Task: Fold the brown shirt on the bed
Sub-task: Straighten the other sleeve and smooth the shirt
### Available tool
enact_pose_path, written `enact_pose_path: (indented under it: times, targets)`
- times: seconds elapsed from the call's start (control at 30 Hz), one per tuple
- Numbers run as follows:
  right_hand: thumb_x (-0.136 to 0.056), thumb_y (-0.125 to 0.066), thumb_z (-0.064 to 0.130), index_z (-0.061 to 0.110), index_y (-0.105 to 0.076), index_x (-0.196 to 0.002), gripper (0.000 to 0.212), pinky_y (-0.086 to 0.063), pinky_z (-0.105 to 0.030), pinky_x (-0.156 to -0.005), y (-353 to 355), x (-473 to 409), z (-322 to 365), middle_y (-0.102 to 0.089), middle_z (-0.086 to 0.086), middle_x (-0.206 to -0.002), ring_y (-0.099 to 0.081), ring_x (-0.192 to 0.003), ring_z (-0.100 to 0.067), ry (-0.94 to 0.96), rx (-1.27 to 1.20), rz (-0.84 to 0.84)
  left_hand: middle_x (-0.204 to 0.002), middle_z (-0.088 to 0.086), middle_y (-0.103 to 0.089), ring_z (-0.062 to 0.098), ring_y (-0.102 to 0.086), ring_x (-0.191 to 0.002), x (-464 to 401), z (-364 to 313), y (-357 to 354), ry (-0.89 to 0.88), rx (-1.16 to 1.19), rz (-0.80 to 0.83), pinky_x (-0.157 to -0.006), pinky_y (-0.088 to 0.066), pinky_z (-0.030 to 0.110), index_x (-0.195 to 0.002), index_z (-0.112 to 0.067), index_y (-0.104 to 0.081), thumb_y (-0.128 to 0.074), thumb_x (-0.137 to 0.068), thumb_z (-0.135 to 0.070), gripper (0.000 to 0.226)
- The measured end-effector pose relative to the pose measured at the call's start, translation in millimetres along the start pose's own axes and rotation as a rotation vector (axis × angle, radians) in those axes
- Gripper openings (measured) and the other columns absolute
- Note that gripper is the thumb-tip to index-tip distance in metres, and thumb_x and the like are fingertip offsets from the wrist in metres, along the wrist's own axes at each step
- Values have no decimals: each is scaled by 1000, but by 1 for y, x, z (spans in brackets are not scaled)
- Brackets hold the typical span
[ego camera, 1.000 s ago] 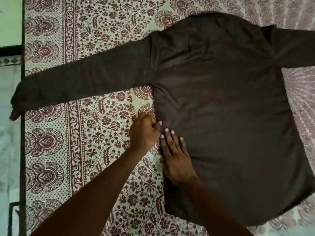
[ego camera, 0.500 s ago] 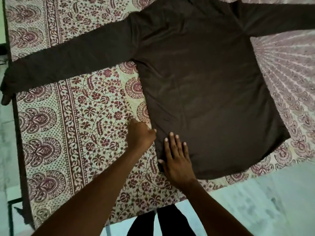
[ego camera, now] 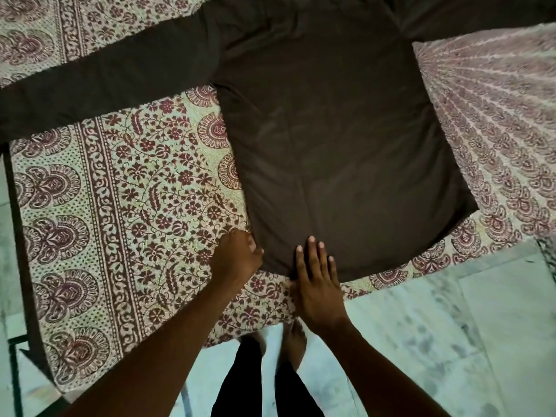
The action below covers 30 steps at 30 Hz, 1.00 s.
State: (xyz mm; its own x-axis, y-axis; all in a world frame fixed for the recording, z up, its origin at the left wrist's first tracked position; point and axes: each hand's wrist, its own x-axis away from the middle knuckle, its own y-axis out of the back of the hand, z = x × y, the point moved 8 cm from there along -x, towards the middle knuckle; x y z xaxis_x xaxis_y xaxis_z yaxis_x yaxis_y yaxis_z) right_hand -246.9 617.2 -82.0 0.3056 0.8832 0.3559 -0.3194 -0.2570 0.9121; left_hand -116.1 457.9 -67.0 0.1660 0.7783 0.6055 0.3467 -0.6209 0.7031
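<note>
**A:** head view, only one to go on; the brown shirt (ego camera: 331, 139) is laid flat on the bed (ego camera: 135, 191), body spread smooth, both sleeves stretched out sideways past the frame edges; the hem sits close to the near edge of the printed bedsheet (ego camera: 496, 139). What could be messed up here?

**B:** mostly the corner; the left hand (ego camera: 240, 260) is curled at the shirt's lower left corner and the edge seems to be pinched, though the fingertips are tucked out of sight so a firm hold can't be confirmed; the right hand (ego camera: 316, 278) is laid flat on the hem, fingers straight, nothing grasped; if the corner gets lifted while that palm is eased off, the whole body could be dragged and wrinkled.

**A:** and the fabric?

**B:** dark, matte, thin-looking, a few soft creases near the left armpit; the long sleeves could be trailed crooked if the side is folded over without being squared first; the bedsheet could also get bunched underneath.
</note>
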Motion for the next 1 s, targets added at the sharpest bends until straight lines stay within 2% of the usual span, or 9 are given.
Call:
enact_pose_path:
  times: [0.1, 0.23, 0.33, 0.4, 0.53, 0.63, 0.7, 0.87, 1.0]
  targets:
    - [-104, -35, 47, 11, -38, -154, 62, -28, -52, -120, 9, 8, 2, -20, -17, -166, -20, -153, -38, 138, -37, -3, -95, 5, -66, 27, -65, -90, 14, 7, -9, 20, 15, 21, -70, -45, 33, -89, -18, -63, -79, -81, -33, 24]
    - [-97, -57, 29, 5, -57, -137, 47, -51, -50, -104, 27, 6, -26, -50, -19, -147, -49, -134, -38, -54, -127, -119, -88, 8, -71, 32, -72, -79, 20, 17, -17, 68, 77, 38, -75, -60, 43, -82, -18, -59, -80, -78, -33, 26]
    - [-80, -66, 20, 5, -65, -124, 46, -55, -51, -90, 23, 14, -11, -56, -19, -136, -56, -117, -39, 93, 10, -81, -83, 8, -70, 32, -72, -69, 19, 21, -20, 117, 128, 63, -69, -62, 47, -77, -19, -53, -81, -76, -31, 31]
    - [-77, -69, 19, 8, -67, -118, 43, -56, -47, -84, 31, 17, -7, -60, -14, -128, -59, -107, -35, 116, -29, -74, -82, 9, -69, 29, -71, -68, 20, 19, -17, 106, 127, 73, -67, -61, 42, -79, -16, -55, -80, -78, -33, 30]
    - [-92, -57, 22, 9, -66, -114, 28, -57, -42, -80, 60, 0, 0, -63, -11, -114, -62, -95, -31, 72, -222, -127, -87, 6, -65, 19, -58, -72, 20, 5, 6, 51, 8, 52, -62, -40, 29, -94, -11, -58, -70, -91, -41, 33]
    - [-95, -56, 19, 8, -67, -111, 22, -56, -35, -73, 82, -29, 16, -62, -11, -108, -63, -81, -28, 101, -379, -136, -89, 1, -64, 19, -58, -75, 14, -7, 44, 7, 39, -61, -68, -43, 31, -101, -13, -61, -66, -94, -41, 29]
    - [-93, -57, 15, 7, -67, -114, 25, -53, -33, -73, 96, -53, 30, -62, -11, -111, -64, -81, -28, 132, -446, -144, -89, 0, -66, 16, -62, -73, 2, -9, 71, -19, 171, -120, -68, -48, 29, -103, -19, -60, -67, -94, -33, 18]
    - [-92, -41, 25, 8, -66, -112, 37, -50, -33, -77, 116, -122, 87, -62, -9, -107, -59, -93, -24, 210, -426, -167, -75, 4, -70, 13, -56, -48, -38, 11, 142, -102, 364, -260, -43, -40, 16, -98, -17, -59, -64, -93, -11, 9]
    - [-92, -52, 16, 2, -68, -117, 33, -47, -33, -86, 137, -177, 134, -65, -15, -113, -63, -101, -31, 211, -485, -227, -89, 0, -69, 0, -50, -56, -81, 38, 195, -86, 342, -353, -51, -33, 7, -87, -11, -67, -63, -92, -10, 7]
